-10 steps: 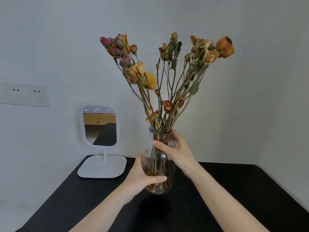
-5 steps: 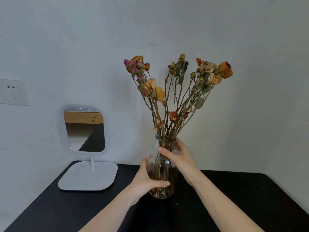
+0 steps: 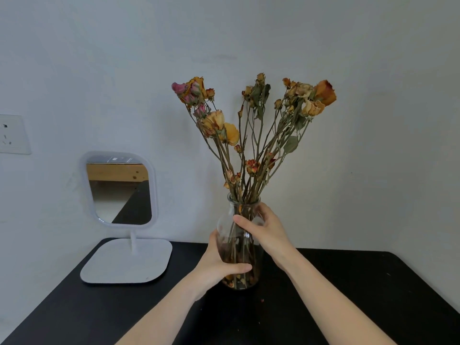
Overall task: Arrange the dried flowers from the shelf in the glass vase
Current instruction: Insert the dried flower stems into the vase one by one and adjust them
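Note:
A clear glass vase (image 3: 240, 247) stands on the black table (image 3: 348, 295) near the wall, centre of view. Dried flowers (image 3: 251, 125) in yellow, orange and pink fan out of its mouth, their stems running down inside the glass. My left hand (image 3: 219, 263) wraps the vase's lower body from the left, thumb across the front. My right hand (image 3: 263, 229) grips the shoulder and neck from the right. Loose dried petals lie at the vase's bottom.
A white-framed stand mirror (image 3: 119, 192) sits on its square white base (image 3: 127, 263) at the table's back left. A wall socket (image 3: 12, 134) is at the far left. The white wall rises directly behind the vase. A few crumbs lie on the table near the vase.
The vase with the flowers has moved away from me toward the wall and now rests on the table. Both hands kept their grip throughout.

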Action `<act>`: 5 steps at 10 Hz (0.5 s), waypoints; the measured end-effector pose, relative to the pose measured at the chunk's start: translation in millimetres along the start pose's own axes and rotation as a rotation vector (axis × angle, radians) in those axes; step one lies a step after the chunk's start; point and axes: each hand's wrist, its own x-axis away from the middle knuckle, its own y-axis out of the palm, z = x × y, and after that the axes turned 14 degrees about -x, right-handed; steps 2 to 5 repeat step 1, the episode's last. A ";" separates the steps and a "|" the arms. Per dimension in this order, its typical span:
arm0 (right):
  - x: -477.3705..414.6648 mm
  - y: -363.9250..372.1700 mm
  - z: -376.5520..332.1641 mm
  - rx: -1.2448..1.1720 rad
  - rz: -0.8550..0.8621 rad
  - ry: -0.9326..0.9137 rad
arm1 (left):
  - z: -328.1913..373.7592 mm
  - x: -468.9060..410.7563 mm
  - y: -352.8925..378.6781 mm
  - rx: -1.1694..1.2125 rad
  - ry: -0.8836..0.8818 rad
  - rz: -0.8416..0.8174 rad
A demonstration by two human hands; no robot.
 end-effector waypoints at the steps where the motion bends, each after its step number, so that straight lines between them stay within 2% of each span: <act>1: 7.7 -2.8 -3.7 0.051 0.028 -0.028 | 4.0 17.2 1.3 -0.006 0.020 0.085; 5: 7.7 -2.8 -3.7 0.051 0.028 -0.028 | 4.0 17.2 1.3 -0.006 0.020 0.085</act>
